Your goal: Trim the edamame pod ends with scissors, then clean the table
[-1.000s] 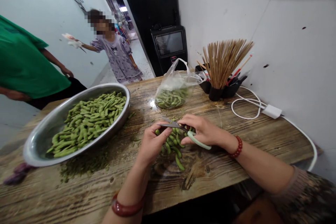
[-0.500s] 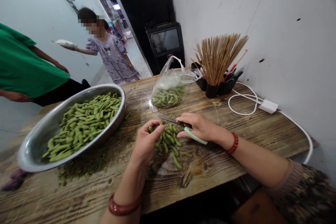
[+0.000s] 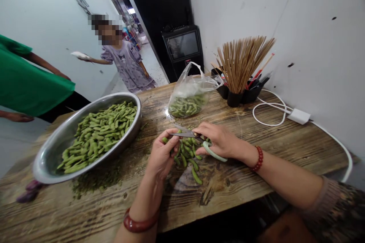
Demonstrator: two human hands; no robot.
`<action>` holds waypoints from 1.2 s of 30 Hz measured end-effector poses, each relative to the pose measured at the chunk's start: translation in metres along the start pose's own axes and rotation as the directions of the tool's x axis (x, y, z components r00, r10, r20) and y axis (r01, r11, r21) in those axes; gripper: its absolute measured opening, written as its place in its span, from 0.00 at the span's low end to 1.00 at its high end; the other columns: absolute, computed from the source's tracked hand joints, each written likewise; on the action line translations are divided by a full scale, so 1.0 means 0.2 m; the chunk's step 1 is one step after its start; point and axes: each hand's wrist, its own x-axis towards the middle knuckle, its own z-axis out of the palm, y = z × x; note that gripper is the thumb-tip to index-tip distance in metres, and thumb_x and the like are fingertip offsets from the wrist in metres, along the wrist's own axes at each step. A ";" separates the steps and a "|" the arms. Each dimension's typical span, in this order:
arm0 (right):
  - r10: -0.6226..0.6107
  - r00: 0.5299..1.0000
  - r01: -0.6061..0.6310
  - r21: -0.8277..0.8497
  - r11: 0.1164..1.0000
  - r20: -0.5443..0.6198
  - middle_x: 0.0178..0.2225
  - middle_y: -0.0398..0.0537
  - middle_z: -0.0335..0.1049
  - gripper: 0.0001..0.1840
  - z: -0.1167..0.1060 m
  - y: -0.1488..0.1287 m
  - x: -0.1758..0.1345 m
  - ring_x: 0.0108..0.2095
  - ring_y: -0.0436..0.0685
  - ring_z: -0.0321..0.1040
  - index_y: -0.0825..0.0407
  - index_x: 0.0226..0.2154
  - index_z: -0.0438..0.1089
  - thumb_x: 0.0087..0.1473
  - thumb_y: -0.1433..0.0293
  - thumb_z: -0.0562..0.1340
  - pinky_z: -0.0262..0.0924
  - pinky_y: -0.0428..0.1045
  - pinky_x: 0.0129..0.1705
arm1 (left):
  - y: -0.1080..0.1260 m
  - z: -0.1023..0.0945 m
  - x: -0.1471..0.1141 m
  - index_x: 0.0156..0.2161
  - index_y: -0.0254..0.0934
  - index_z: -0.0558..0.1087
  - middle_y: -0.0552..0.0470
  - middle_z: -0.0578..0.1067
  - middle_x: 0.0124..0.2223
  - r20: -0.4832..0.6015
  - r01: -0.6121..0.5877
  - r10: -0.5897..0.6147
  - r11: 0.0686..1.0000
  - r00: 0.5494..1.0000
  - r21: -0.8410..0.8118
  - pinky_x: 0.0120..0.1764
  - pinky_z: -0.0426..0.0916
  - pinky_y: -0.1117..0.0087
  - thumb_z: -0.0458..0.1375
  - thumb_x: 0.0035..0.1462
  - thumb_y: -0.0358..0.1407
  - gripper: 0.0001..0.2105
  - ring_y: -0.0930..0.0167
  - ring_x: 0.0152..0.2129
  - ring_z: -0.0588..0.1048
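My right hand is closed round the pale green handles of a pair of scissors, whose blades stand apart and point left. Their tips reach the fingers of my left hand, which pinches a green soybean pod; most of that pod is hidden by the fingers. Under and between both hands lies a small heap of loose pods on the wooden table. To the left, a large metal basin holds many more pods.
Behind my hands stands a clear plastic bag of pods. Bamboo skewers fill a black holder beside a white cable. Green trimmings litter the table near the basin. Two people stand beyond the table.
The scissor blades have spread apart and now lie against my left fingertips. The whole view has shifted slightly, so things sit further right. Both hands keep their grips.
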 end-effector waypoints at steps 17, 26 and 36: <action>0.017 1.000 -0.017 -0.028 0.999 0.010 0.37 0.51 0.67 0.23 -0.01 -0.02 0.00 0.35 0.56 0.65 0.55 0.48 0.65 0.53 0.61 0.65 0.61 0.48 0.36 | 0.02 0.03 -0.02 0.33 0.33 0.76 0.59 0.62 0.20 0.012 0.015 -0.015 0.999 1.000 0.035 0.19 0.49 0.81 0.68 0.43 0.36 0.12 0.84 0.15 0.56; 0.041 0.998 -0.043 -0.052 0.998 -0.039 0.36 0.52 0.68 0.19 -0.02 0.01 -0.01 0.35 0.56 0.66 0.55 0.45 0.67 0.55 0.60 0.63 0.61 0.48 0.36 | 0.04 -0.01 0.02 0.31 0.33 0.70 0.60 0.61 0.21 0.020 0.036 -0.033 0.991 0.999 -0.132 0.15 0.48 0.82 0.64 0.49 0.33 0.07 0.83 0.13 0.54; 0.061 0.983 -0.072 -0.056 0.996 -0.172 0.32 0.48 0.66 0.21 -0.04 0.08 0.00 0.31 0.54 0.63 0.56 0.45 0.67 0.55 0.59 0.63 0.58 0.48 0.35 | 0.04 -0.08 0.06 0.27 0.36 0.65 0.60 0.63 0.22 -0.037 0.021 -0.022 0.999 0.999 -0.042 0.14 0.45 0.80 0.64 0.48 0.37 0.11 0.82 0.13 0.56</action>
